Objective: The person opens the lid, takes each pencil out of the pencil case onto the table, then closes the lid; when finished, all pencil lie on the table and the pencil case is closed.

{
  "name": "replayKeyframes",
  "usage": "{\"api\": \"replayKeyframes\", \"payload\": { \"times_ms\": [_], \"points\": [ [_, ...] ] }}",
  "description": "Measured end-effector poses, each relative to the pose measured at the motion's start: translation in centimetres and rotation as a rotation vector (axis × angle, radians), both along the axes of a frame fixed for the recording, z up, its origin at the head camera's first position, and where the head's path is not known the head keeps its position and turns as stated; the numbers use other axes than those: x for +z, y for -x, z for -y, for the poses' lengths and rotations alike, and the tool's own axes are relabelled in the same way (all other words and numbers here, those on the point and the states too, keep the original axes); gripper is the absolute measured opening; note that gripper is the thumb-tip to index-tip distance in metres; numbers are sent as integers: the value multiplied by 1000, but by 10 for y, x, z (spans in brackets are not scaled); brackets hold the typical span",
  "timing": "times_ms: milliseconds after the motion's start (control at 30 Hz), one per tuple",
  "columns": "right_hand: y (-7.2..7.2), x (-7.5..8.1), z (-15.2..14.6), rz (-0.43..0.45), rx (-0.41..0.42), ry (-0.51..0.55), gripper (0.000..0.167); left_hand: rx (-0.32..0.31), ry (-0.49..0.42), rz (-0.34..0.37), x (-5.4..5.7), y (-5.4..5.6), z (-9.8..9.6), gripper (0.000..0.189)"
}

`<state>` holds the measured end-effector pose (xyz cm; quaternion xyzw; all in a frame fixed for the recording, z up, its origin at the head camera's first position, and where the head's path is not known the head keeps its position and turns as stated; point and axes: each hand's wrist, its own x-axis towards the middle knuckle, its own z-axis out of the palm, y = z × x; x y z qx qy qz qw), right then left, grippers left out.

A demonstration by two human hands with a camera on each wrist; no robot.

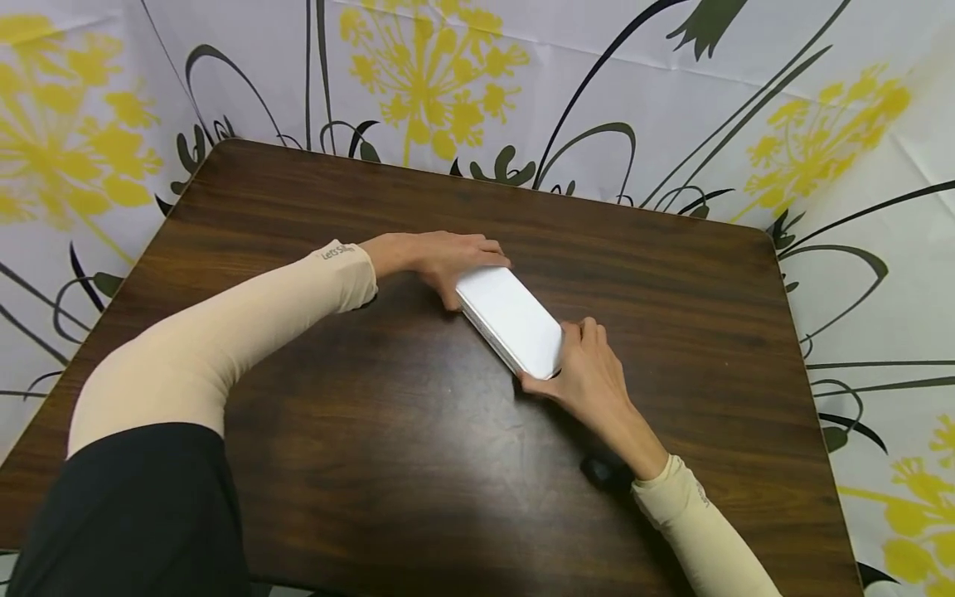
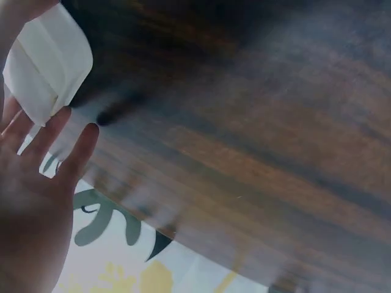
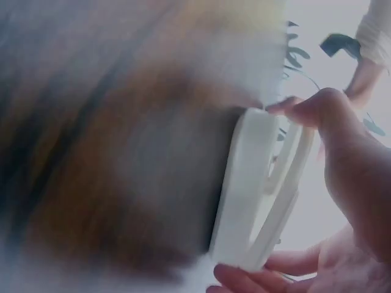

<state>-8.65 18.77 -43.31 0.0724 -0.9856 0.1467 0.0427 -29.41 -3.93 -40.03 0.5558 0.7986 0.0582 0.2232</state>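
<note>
A white rectangular box (image 1: 511,322) is held between both hands above the brown table. My left hand (image 1: 450,259) grips its far-left end, with the thumb along the near side and fingers over the far edge. At the near-right end, my right hand (image 1: 593,373) grips it between thumb and fingers. The right wrist view shows the white box (image 3: 244,189) from the side, with a slanting gap between two of its parts. Seen in the left wrist view, the left hand (image 2: 36,195) has fingertips against one end of the box (image 2: 58,52).
The dark wood-grain table (image 1: 358,464) reaches back to a white cloth (image 1: 582,50) with yellow flowers and dark stems, which also hangs at both sides. A small black thing (image 1: 597,471) shows beside the right wrist.
</note>
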Motion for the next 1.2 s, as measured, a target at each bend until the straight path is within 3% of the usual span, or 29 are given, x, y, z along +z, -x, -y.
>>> {"api": "replayKeyframes", "payload": {
  "times_ms": [100, 200, 300, 433, 567, 733, 833, 1033, 1200],
  "points": [
    [-5, 2, -4, 48, -11, 48, 100, 49, -63, 94, -5, 1, 6, 109],
    [-15, 2, -10, 10, 0, 121, 105, 147, -140, 217, -13, 2, 19, 115],
    [-27, -1, -17, -120, 85, 215, 85, 265, -212, 332, -24, 3, 36, 110],
    [-33, -1, -22, -345, 292, 240, 43, 347, -271, 410, -36, 4, 51, 97],
    [-30, 2, -22, -469, 445, 229, 26, 368, -290, 438, -42, 4, 54, 94],
    [-29, 5, -23, -484, 554, 178, 25, 379, -303, 455, -46, 4, 51, 95],
    [-29, 7, -25, -475, 596, 149, 18, 365, -329, 440, -47, 4, 51, 94],
    [-28, 7, -29, -561, 647, 99, 34, 330, -395, 437, -50, 4, 51, 93],
    [-24, 14, -34, -540, 658, 147, 33, 313, -402, 453, -50, 3, 52, 91]
  ]
}}
